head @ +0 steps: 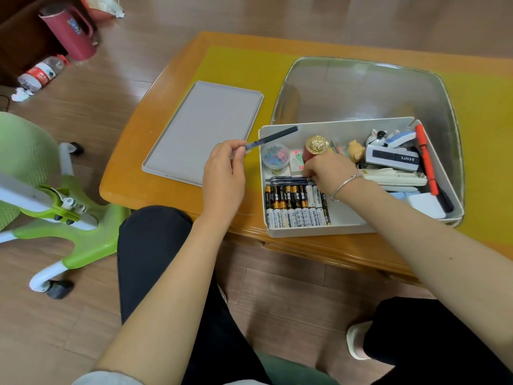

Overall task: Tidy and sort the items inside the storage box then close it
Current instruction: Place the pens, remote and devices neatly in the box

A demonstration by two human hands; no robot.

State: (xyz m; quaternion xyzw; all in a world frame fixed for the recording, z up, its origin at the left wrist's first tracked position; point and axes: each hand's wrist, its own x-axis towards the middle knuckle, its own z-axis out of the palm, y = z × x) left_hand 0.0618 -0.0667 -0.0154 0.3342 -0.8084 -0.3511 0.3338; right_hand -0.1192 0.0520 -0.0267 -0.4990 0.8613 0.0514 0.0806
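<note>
I look down on a low wooden table (133, 173) with a yellow mat (244, 70), standing on a wood-plank floor. Off to the far left of my left hand is a green wheeled chair (69, 215). Just left of that hand the grey lid (204, 132) lies flat on the table. My left hand (223, 179) pinches a dark pen (270, 138) by its near end, the barrel slanting up and to the right, its far tip over the storage box's rim. The storage box (305, 230) sits open directly right of that hand, on a clear tray (361, 87). Inside, my right hand (329, 169) reaches down, fingers curled at several dark pens (287, 179); I cannot tell whether it actually grips them. Below that hand lie rows of batteries (297, 205); left of it, a round tub of clips (275, 158); just above it, a gold-topped red stamp (315, 148); to its right, a stapler (394, 159) and a red marker (427, 162).
</note>
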